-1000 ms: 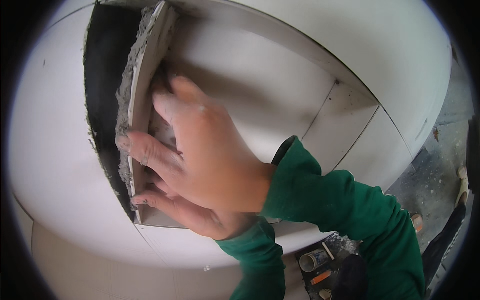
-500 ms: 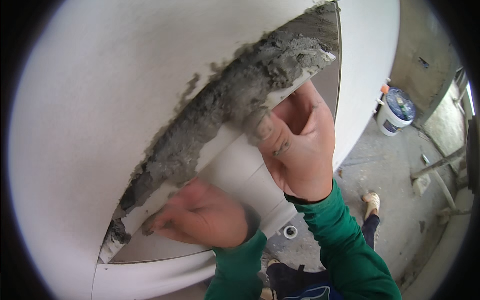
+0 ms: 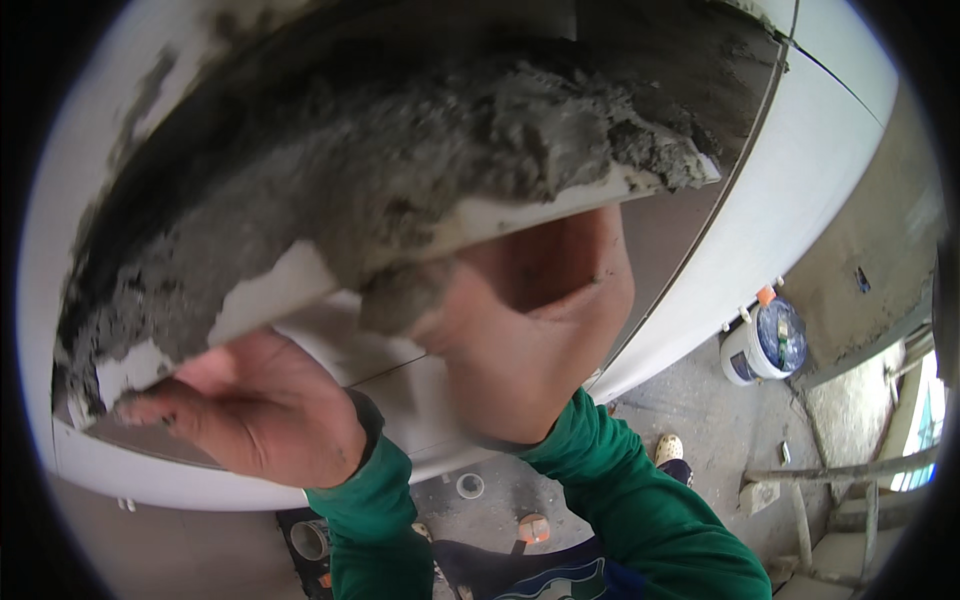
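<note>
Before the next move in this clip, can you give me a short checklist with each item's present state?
1. Right hand at the white slab: ok, thumb by its near edge.
2. Left hand at the slab: ok, at the left part of its near edge.
3. Left fingertips' hold: cannot tell, hidden by the slab.
4. Grey mortar coverage even: not ok, bare white patches show.
5. Bucket away from both hands: ok, on the floor.
</note>
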Demonstrator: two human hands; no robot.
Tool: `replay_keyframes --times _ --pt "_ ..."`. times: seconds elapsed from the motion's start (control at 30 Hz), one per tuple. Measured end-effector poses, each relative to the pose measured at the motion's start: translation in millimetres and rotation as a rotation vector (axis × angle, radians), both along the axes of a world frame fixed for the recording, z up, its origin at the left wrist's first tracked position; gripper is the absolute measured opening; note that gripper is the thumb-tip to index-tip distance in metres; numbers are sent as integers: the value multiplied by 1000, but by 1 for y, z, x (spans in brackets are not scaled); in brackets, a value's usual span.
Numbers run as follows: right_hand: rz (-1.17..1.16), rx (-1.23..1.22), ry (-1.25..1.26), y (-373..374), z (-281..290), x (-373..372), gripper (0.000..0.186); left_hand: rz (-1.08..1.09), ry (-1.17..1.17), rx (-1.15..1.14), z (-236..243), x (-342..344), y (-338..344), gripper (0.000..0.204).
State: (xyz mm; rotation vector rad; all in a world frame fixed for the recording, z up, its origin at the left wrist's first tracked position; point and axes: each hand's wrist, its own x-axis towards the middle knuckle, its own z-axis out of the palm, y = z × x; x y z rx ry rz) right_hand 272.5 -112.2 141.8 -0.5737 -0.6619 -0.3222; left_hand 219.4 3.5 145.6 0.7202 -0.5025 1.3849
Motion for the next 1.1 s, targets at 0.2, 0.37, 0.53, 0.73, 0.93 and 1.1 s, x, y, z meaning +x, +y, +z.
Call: replay_keyframes --times 0.2,0.37,0.53,0.73,0.93,1.1 --pt "-66 77 -162 6 -2 3 66 53 7 115 -2 2 8 40" --pt "-215 53 -42 9 2 -1 62 -15 -46 160 0 2 7 42" --pt "-16 156 -137 9 6 -7 50 -17 -11 115 6 -4 -1 67" --pt "50 86 -41 -1 22 -21 44 -147 -85 -41 17 -1 -9 96" --pt "137 -83 -60 -17 43 -31 50 78 -77 25 28 1 -15 113" --pt "46 -133 6 -13 40 -31 48 256 90 -70 37 -42 -14 113"
